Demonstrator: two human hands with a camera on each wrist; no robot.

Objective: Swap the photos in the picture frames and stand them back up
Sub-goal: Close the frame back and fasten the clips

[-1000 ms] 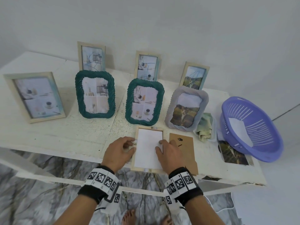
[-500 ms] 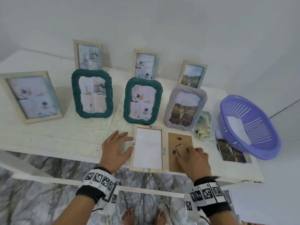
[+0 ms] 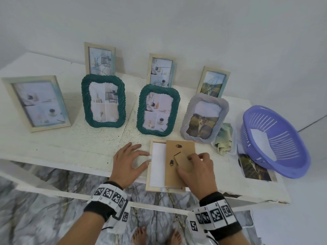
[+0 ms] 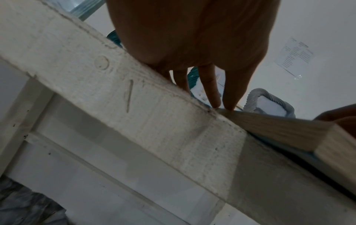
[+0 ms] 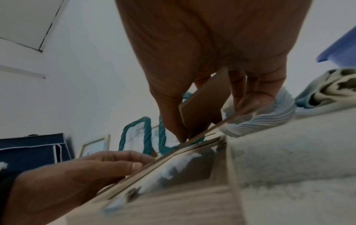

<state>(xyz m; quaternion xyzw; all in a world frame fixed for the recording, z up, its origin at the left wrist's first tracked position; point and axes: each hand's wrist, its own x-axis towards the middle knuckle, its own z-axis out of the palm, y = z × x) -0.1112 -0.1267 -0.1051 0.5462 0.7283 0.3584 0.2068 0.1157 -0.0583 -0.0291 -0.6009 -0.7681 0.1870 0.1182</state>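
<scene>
A light wooden frame (image 3: 148,181) lies face down at the table's front edge, the white back of a photo (image 3: 157,165) showing inside it. My right hand (image 3: 194,167) pinches the stand flap of the brown backing board (image 3: 178,151) and holds the board over the right part of the frame; the right wrist view shows the flap (image 5: 204,105) between thumb and fingers. Flat on the table lies my left hand (image 3: 129,161), its straight fingers touching the frame's left edge (image 4: 269,124). A loose landscape photo (image 3: 254,167) lies by the basket.
Several frames stand behind: a wooden one (image 3: 36,101) at far left, two green ones (image 3: 103,101) (image 3: 158,109), a grey one (image 3: 203,119), and three small wooden ones at the back. A purple basket (image 3: 276,138) and a crumpled cloth (image 3: 224,140) sit at the right.
My right hand left the frame, took the backing board from the table beside it and brought it left over the frame. My left hand spread flat against the frame's left edge.
</scene>
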